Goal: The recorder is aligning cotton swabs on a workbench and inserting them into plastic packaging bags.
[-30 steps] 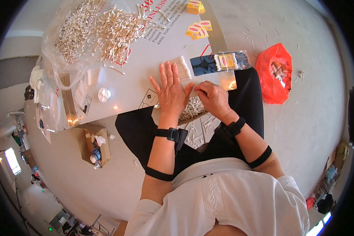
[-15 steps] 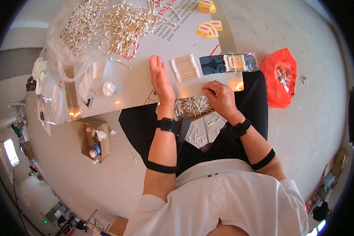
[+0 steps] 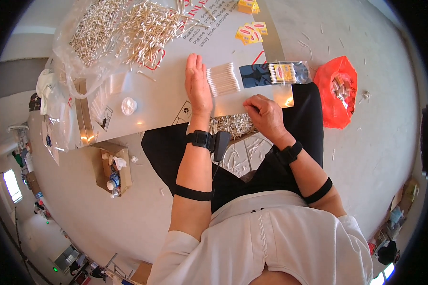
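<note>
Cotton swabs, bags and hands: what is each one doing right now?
left hand: flat, edge against the swab row.
right hand: curled at the board's edge.
row of swabs: lined up side by side.
loose swab pile: scattered.
packed swab bag: filled, lying flat.
orange bag: crumpled on the floor.

A pale grey concrete floor [image 3: 394,142] fills most of the view, speckled with small bits of litter on the right side, and daylight falls bright across it. An open cardboard box [image 3: 113,166] holding bottles and crumpled paper stands on the floor just off the near left corner of the low white tabletop [image 3: 161,102], whose left edge carries a shiny metal strip. Far off at the lower left a bright window [image 3: 12,185] glows, with dim clutter along the wall around it.
</note>
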Demonstrator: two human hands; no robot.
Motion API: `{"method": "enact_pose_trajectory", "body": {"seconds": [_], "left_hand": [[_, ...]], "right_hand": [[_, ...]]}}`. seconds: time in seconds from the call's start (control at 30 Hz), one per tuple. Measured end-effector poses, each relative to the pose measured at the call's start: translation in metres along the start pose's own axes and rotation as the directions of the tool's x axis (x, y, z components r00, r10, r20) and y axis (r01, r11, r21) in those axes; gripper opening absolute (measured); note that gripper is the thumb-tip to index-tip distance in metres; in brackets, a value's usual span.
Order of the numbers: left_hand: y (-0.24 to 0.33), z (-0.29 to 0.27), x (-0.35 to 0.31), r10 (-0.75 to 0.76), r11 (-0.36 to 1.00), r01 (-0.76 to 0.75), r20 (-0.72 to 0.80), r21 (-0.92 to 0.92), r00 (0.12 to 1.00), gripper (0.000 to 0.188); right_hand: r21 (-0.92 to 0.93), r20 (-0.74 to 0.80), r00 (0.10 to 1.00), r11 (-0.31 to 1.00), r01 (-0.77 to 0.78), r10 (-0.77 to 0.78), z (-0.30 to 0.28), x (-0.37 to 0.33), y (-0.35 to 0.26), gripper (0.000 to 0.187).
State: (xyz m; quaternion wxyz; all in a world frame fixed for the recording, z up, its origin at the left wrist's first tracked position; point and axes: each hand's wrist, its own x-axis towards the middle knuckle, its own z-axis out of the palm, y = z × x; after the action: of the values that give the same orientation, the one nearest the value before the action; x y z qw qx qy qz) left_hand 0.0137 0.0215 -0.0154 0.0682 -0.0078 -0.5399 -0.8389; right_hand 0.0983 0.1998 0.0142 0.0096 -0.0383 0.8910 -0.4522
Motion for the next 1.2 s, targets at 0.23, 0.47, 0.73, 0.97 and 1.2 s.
{"method": "enact_pose_trajectory", "body": {"seconds": [0.23, 0.47, 0.73, 0.97, 1.2], "left_hand": [[0.008, -0.011, -0.004, 0.069, 0.969, -0.076, 0.037, 0.237, 0.997, 0.070], [0.032, 0.004, -0.051, -0.085, 0.019, -0.414, 0.414, 0.910, 0.906, 0.095], [0.022, 0.003, -0.055, -0.196, -0.056, -0.419, 0.402, 0.906, 0.894, 0.097], [0.020, 0.003, -0.055, -0.197, -0.060, -0.405, 0.387, 0.912, 0.901, 0.096], [0.019, 0.003, -0.055, -0.184, -0.069, -0.406, 0.389, 0.911, 0.903, 0.095]], "right_hand": [[0.025, 0.007, 1.000, 1.000, 0.016, -0.016, 0.002, 0.002, 0.002, 0.008], [0.162, -0.020, 0.994, 0.982, -0.101, 0.106, -0.002, 0.019, 0.012, 0.007], [-0.050, -0.145, 0.984, 0.994, 0.101, -0.107, 0.010, 0.033, 0.003, 0.007], [-0.094, -0.121, 0.990, 0.994, 0.059, -0.070, 0.012, 0.034, 0.002, 0.008], [-0.105, -0.128, 0.988, 0.992, 0.068, -0.081, 0.013, 0.033, 0.001, 0.009]]}}
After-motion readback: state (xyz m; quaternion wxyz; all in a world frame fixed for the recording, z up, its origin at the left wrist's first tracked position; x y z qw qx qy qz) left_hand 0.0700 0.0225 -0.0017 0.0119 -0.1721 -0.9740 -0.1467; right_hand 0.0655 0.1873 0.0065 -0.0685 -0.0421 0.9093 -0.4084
